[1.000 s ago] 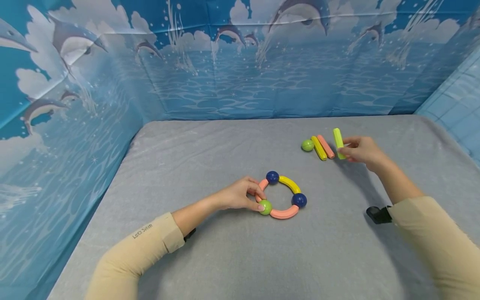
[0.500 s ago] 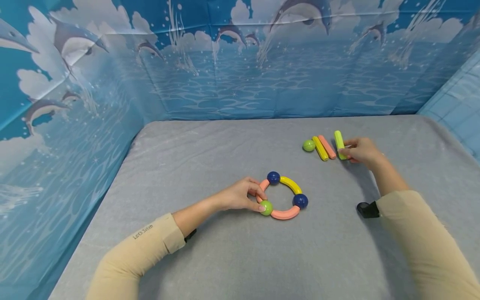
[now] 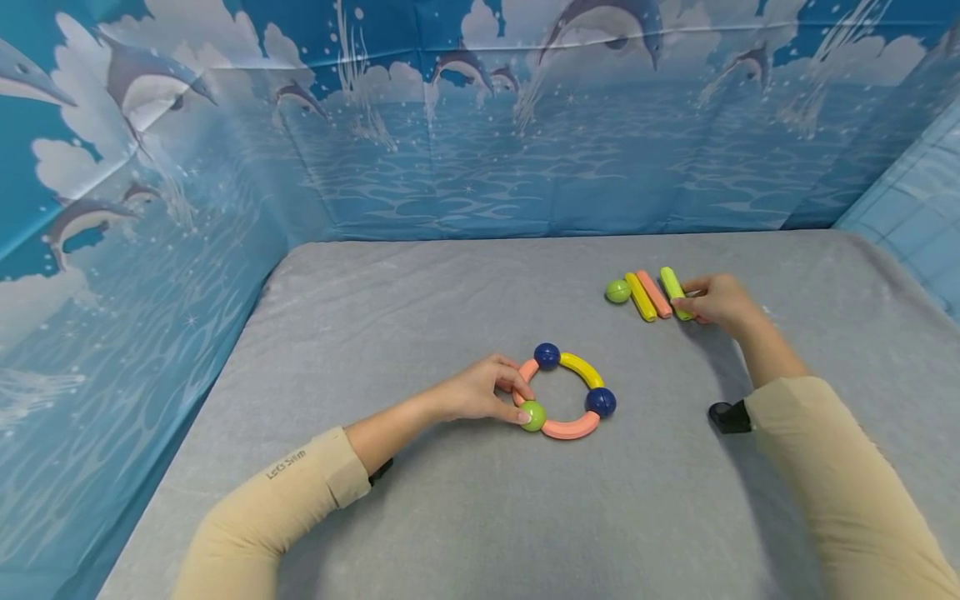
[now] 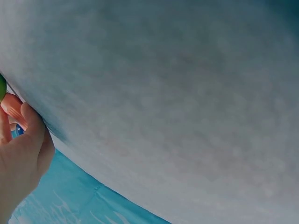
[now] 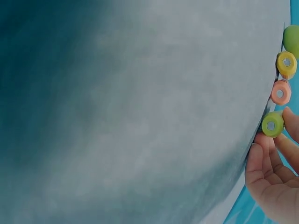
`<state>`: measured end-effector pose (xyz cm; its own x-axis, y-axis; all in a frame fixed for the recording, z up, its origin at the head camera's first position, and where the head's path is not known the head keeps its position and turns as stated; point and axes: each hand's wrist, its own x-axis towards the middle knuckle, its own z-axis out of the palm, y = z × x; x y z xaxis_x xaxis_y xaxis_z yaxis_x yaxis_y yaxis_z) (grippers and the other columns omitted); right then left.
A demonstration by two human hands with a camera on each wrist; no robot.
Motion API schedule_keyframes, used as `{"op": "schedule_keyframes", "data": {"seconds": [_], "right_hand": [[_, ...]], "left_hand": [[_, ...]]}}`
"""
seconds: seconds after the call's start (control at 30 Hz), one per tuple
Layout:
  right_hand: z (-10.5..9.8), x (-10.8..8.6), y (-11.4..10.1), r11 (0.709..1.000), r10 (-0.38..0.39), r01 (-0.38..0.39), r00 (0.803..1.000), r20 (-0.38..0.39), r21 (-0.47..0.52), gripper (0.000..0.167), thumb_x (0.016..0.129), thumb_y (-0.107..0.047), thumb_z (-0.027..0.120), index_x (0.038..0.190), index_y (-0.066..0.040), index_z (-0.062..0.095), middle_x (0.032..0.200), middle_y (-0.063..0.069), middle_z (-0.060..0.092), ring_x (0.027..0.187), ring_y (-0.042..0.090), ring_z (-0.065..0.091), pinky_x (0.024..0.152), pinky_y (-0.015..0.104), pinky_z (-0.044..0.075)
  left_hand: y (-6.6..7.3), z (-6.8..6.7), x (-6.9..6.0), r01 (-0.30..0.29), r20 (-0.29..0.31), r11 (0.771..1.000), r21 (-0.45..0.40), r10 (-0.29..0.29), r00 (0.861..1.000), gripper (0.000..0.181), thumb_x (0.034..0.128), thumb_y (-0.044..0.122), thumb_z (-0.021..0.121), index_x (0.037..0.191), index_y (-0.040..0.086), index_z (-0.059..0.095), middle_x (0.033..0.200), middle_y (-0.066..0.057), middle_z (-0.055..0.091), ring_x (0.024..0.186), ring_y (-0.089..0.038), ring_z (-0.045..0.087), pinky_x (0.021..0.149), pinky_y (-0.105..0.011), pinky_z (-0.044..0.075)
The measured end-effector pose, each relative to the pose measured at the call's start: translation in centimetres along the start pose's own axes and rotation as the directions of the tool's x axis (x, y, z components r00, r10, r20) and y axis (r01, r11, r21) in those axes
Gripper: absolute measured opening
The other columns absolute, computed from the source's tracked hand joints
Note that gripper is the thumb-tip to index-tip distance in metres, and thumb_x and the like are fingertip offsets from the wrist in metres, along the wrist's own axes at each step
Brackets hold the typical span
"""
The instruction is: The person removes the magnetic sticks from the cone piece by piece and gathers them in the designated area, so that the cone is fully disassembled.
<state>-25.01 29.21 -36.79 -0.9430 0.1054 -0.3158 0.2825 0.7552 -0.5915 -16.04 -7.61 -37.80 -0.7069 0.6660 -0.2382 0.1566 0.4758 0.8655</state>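
A ring of magnetic toy pieces lies on the cloth in the head view: curved salmon rods [image 3: 572, 428], a curved yellow rod [image 3: 583, 369], blue balls [image 3: 601, 402] and a green ball [image 3: 533, 416]. My left hand [image 3: 482, 390] pinches the ring's near left part, thumb on the green ball and fingers at the salmon rod beside it. At the back right, my right hand [image 3: 722, 302] pinches a straight lime-green rod [image 3: 671, 285] between thumb and fingers, low at the cloth. The right wrist view shows the rod's end [image 5: 272, 124] with a metal disc, beside a salmon rod's end [image 5: 281, 93].
Left of the lime rod lie a straight salmon rod [image 3: 655, 294], a yellow rod [image 3: 641, 297] and a loose green ball [image 3: 618, 291]. Grey cloth [image 3: 420, 317] covers the table. A blue dolphin-print curtain [image 3: 480, 183] hangs behind and at the sides.
My right hand has lowered the lime-green rod to the cloth, and the rod's far end has swung left toward the salmon rod. My left hand stays at the ring.
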Motion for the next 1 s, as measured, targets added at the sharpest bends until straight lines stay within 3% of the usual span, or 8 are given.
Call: {"op": "schedule_keyframes", "data": {"seconds": [0.23, 0.53, 0.7, 0.83, 1.0], "right_hand": [[0.2, 0.0, 0.0, 1.000, -0.006, 0.006, 1.000, -0.002, 0.022, 0.054, 0.092, -0.022, 0.058, 0.132, 0.011, 0.042, 0.124, 0.032, 0.040, 0.094, 0.033, 0.048, 0.073, 0.035, 0.048], [-0.1, -0.5, 0.0, 0.998, -0.028, 0.027, 1.000, 0.011, 0.059, 0.053, 0.093, -0.026, 0.057, 0.129, 0.010, 0.045, 0.107, 0.022, 0.046, 0.077, 0.020, 0.051, 0.065, 0.028, 0.047], [-0.7, -1.1, 0.0, 0.995, -0.045, 0.041, 0.998, 0.040, 0.087, 0.055, 0.093, -0.029, 0.056, 0.132, 0.009, 0.044, 0.113, 0.023, 0.046, 0.078, 0.018, 0.053, 0.067, 0.028, 0.048], [-1.0, -1.8, 0.0, 0.991, -0.073, 0.067, 0.996, 0.053, 0.114, 0.058, 0.094, -0.031, 0.055, 0.134, 0.008, 0.042, 0.123, 0.027, 0.042, 0.082, 0.019, 0.055, 0.067, 0.029, 0.048], [-1.1, -2.6, -0.5, 0.988, -0.092, 0.086, 0.995, 0.044, 0.132, 0.059, 0.093, -0.033, 0.056, 0.134, 0.007, 0.042, 0.127, 0.029, 0.042, 0.092, 0.027, 0.055, 0.069, 0.030, 0.049]], "left_hand": [[0.0, 0.0, 0.1, -0.005, 0.001, 1.000, -0.008, 0.005, 1.000, 0.020, 0.0792, 0.006, 0.074, 0.098, 0.005, 0.069, 0.129, -0.009, 0.038, 0.124, -0.022, 0.038, 0.098, -0.034, 0.037], [-0.1, 0.0, 0.2, -0.002, 0.006, 1.000, -0.008, 0.002, 1.000, 0.020, 0.0786, 0.005, 0.075, 0.098, 0.005, 0.069, 0.127, -0.009, 0.039, 0.121, -0.021, 0.040, 0.096, -0.032, 0.038], [0.2, -0.2, 0.1, -0.018, 0.023, 1.000, -0.024, 0.019, 1.000, 0.021, 0.0791, 0.003, 0.074, 0.099, 0.003, 0.069, 0.122, -0.008, 0.040, 0.114, -0.018, 0.041, 0.093, -0.031, 0.039], [0.4, -0.4, 0.2, -0.038, 0.015, 0.999, -0.024, 0.038, 0.999, 0.021, 0.0798, 0.003, 0.073, 0.100, 0.002, 0.068, 0.115, -0.006, 0.050, 0.112, -0.020, 0.044, 0.095, -0.031, 0.039], [0.5, -0.7, 0.5, 0.032, -0.046, 0.998, -0.049, -0.034, 0.998, 0.030, 0.0807, 0.007, 0.073, 0.108, 0.004, 0.064, 0.121, -0.006, 0.053, 0.117, -0.027, 0.048, 0.090, -0.032, 0.044]]}}
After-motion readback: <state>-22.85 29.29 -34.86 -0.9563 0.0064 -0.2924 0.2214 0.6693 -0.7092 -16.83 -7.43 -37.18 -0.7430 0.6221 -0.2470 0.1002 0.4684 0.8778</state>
